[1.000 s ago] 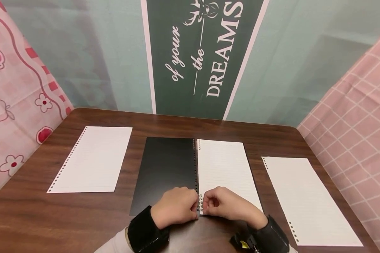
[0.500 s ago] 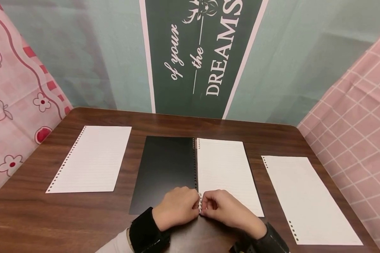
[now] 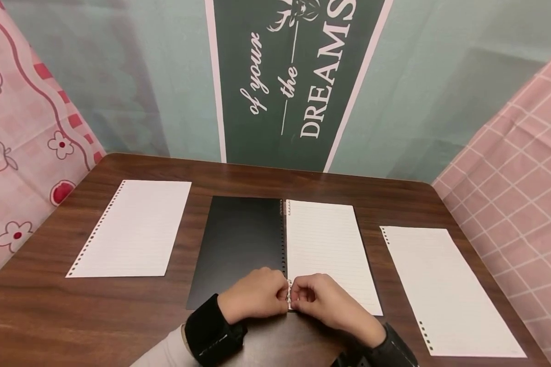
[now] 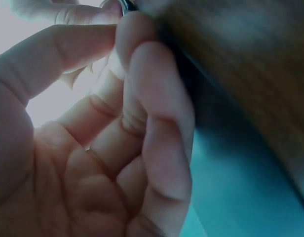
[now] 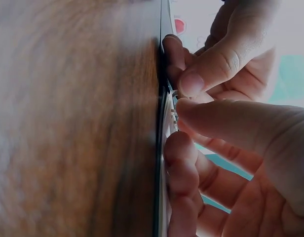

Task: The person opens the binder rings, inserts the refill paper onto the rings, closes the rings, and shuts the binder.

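Note:
An open loose-leaf binder lies in the middle of the table in the head view, its black cover (image 3: pixel 239 244) on the left and a stack of lined paper (image 3: pixel 328 239) on the right. At the near end of the spine are white binder rings (image 3: pixel 289 294). My left hand (image 3: pixel 257 293) pinches them from the cover side, its fingers curled. From the paper side my right hand (image 3: pixel 328 303) grips the same rings between thumb and fingers. Up close in the right wrist view, the rings (image 5: pixel 174 117) show between the fingertips of both hands. Fingers partly hide them.
One loose punched sheet (image 3: pixel 133 229) lies left of the binder. Another sheet (image 3: pixel 445 290), with holes only near its ends, lies to the right. The brown wooden table (image 3: pixel 41 316) meets a green wall hanging (image 3: pixel 174 102) at the back, with pink cloths at both sides.
My right hand has moved slightly left, so the fingertips of both hands stand closer together over the near rings. The binder and loose sheets stay where they were.

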A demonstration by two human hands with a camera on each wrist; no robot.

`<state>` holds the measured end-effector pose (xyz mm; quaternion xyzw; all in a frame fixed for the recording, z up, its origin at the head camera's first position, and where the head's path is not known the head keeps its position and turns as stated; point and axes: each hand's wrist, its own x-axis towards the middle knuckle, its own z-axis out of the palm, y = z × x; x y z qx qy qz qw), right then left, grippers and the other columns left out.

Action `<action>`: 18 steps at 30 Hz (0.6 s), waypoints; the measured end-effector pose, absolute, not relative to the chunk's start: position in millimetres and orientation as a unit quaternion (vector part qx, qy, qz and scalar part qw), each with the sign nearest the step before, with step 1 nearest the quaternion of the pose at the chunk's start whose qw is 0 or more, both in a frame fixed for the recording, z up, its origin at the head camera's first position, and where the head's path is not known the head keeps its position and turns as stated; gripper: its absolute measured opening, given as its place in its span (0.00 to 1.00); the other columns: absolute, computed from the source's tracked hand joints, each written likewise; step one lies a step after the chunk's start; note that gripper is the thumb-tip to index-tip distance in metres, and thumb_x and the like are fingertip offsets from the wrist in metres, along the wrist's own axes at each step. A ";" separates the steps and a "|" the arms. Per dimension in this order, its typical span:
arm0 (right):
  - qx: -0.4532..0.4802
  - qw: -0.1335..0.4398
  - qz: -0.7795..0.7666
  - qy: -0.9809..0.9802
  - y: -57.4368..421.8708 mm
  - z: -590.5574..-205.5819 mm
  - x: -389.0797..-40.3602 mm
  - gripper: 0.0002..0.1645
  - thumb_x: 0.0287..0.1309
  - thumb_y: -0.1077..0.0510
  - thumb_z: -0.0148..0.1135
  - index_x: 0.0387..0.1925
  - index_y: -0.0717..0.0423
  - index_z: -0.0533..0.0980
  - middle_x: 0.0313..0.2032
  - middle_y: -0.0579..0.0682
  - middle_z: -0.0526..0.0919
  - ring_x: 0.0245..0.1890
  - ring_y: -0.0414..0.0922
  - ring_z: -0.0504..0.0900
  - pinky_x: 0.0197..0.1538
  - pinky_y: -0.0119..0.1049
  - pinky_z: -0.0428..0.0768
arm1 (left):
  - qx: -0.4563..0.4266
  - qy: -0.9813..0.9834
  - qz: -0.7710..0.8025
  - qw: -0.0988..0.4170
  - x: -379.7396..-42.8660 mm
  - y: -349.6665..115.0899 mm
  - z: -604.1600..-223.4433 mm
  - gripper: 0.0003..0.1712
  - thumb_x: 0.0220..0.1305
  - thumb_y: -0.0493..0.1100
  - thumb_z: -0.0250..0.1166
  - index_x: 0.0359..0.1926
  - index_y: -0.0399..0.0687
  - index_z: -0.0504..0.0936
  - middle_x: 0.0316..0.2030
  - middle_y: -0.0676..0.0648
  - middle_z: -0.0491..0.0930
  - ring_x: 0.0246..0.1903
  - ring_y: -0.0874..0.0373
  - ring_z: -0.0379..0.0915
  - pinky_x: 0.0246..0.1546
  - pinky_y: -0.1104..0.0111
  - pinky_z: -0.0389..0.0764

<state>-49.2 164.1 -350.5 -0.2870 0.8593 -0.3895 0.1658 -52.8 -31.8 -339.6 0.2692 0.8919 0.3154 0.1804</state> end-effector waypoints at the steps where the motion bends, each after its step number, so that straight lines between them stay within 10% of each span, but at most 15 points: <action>1: -0.289 0.166 -0.392 0.857 164.5 -350.5 -49.1 0.08 0.53 0.65 0.68 0.25 0.50 0.78 0.19 0.37 0.72 0.21 0.26 0.68 0.25 0.25 0.70 | 0.272 0.887 0.322 0.187 -54.1 -32.4 -339.7 0.16 0.48 0.36 0.66 0.12 0.53 0.71 0.12 0.61 0.64 0.14 0.69 0.59 0.17 0.76 0.62; 18: -0.312 0.165 -0.400 0.846 165.4 -358.4 -56.7 0.10 0.52 0.68 0.68 0.24 0.50 0.78 0.18 0.37 0.73 0.20 0.26 0.68 0.24 0.25 0.72 | 0.265 0.874 0.332 0.235 -63.8 -36.8 -338.9 0.15 0.51 0.38 0.67 0.13 0.53 0.75 0.11 0.60 0.70 0.15 0.68 0.65 0.19 0.75 0.66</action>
